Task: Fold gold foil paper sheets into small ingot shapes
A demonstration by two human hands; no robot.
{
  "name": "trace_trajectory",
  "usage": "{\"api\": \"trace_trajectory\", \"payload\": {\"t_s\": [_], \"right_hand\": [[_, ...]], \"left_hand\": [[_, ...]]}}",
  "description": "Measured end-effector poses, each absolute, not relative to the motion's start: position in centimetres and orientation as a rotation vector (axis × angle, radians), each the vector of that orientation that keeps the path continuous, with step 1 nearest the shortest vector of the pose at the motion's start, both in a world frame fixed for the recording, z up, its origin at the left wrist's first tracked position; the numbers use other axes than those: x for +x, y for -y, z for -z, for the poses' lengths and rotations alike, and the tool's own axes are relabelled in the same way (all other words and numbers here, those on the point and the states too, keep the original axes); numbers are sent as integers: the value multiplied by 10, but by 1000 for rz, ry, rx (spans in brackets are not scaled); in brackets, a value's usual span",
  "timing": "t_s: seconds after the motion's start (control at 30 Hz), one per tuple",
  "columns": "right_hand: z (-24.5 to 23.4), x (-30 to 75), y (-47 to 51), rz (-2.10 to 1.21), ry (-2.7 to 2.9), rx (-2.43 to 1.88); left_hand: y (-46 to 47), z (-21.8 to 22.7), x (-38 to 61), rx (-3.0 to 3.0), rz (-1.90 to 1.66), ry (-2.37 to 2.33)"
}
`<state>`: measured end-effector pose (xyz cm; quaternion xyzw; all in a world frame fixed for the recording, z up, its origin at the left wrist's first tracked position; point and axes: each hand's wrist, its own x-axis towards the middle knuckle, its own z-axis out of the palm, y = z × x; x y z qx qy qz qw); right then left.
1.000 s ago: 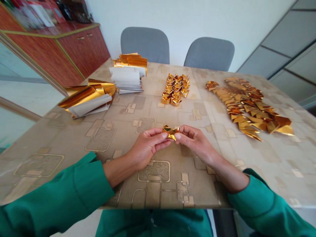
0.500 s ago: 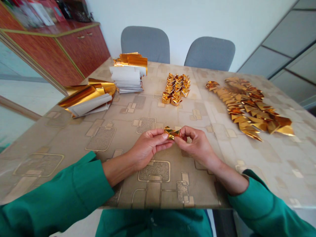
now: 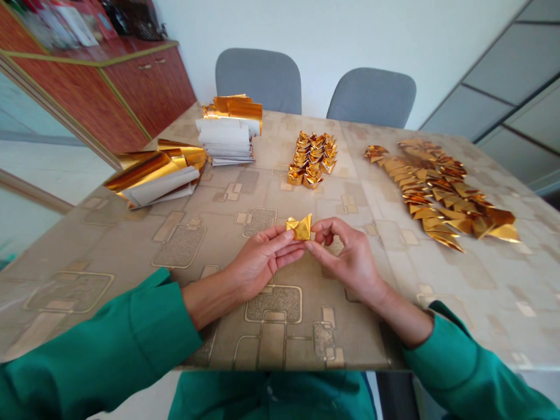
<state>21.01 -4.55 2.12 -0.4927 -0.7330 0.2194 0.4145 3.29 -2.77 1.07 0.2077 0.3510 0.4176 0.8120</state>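
A small folded gold foil piece is held just above the patterned table, near its middle. My left hand pinches its left side between thumb and fingers. My right hand pinches its right lower edge with thumb and forefinger, the other fingers curled. Both arms wear green sleeves.
A cluster of finished gold folded pieces sits further back. Several flat gold triangles lie in a long row at the right. Two stacks of gold and white sheets lie at the left. Two grey chairs stand behind the table.
The gold piece has been turned up and raised slightly, now showing a broader face. My right hand's fingers shifted from its top to its lower right edge.
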Motion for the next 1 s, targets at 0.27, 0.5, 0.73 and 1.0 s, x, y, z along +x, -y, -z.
{"api": "trace_trajectory", "payload": {"t_s": [0.27, 0.5, 0.73, 1.0], "right_hand": [[-28, 217, 43, -438, 1980, -1164], [-28, 224, 38, -596, 2005, -1194], [-34, 229, 36, -699, 2096, -1044], [-31, 233, 35, -507, 2317, -863]], "left_hand": [[34, -9, 33, 684, -926, -798], [34, -7, 33, 748, -930, -846], [34, -8, 33, 721, -946, -863], [34, -7, 32, 754, -944, -894]]}}
